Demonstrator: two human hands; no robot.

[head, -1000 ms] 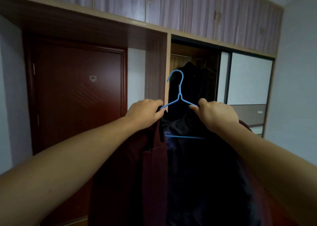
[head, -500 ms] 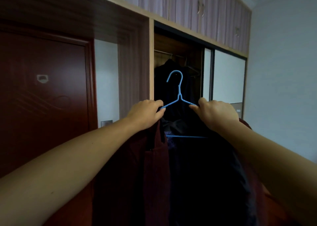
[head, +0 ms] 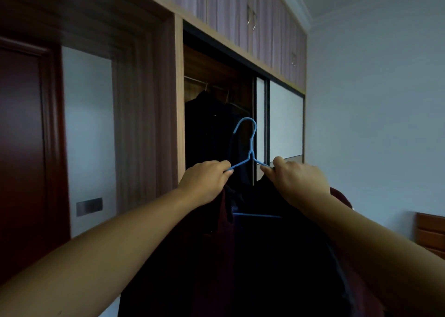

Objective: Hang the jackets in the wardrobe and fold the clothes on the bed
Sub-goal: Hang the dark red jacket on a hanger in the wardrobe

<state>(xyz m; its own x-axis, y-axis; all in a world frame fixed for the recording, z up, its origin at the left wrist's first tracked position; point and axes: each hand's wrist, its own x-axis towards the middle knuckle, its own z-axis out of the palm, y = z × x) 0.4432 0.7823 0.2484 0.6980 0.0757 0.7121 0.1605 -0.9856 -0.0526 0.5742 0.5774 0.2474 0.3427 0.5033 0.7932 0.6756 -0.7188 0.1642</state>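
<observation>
Jacket (head: pixel 265 268) on hanger (head: pixel 250 148), its shoulders gripped by left hand (head: pixel 207 181) and right hand (head: pixel 296 181), held before the open wardrobe (head: pixel 179 99), hook below its rail (head: pixel 192 78); hanging incomplete, bed and folding unseen.

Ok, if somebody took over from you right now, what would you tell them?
Left hand grips the left shoulder of the thin blue hanger; right hand grips the right shoulder.
The dark red jacket with dark lining hangs on it, in front of the open wooden wardrobe.
Done: jacket on hanger.
Left: hook it on the metal rail beside the dark hanging clothes; bed folding not in view.
</observation>
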